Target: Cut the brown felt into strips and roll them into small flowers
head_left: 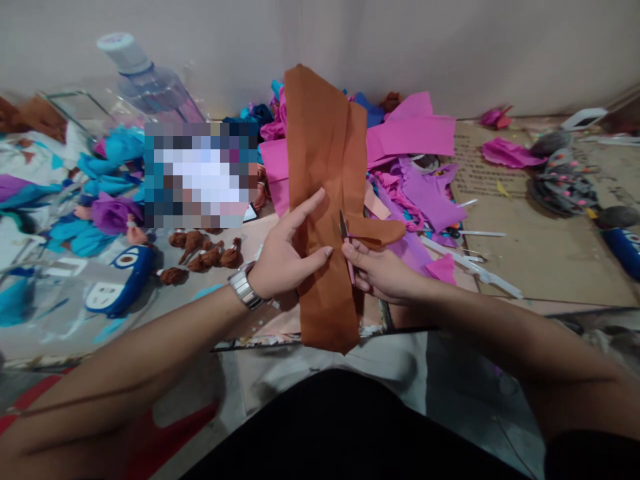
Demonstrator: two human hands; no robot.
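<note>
A long brown sheet (pixel 320 153), which looks like crepe paper, lies up and down in front of me, its near end over the table edge. My left hand (pixel 293 250) rests on its left part with the fingers spread, holding nothing. In my right hand (pixel 380 267) is a small pair of scissors (pixel 344 227), pinched by the pink handle, with the dark blade pointing away from me over the sheet. A narrow brown flap (pixel 383 230) sticks out to the right beside that hand. Whether the blades are apart cannot be made out.
Pink paper (pixel 415 130) and purple scraps (pixel 425 193) lie right of the sheet, near white sticks (pixel 485 233). Several brown bundles (pixel 205 253) and a blue case (pixel 123 280) lie left. Behind stands a clear bottle (pixel 157 90). Cardboard (pixel 540 247) and a dark pincushion (pixel 563 187) are right.
</note>
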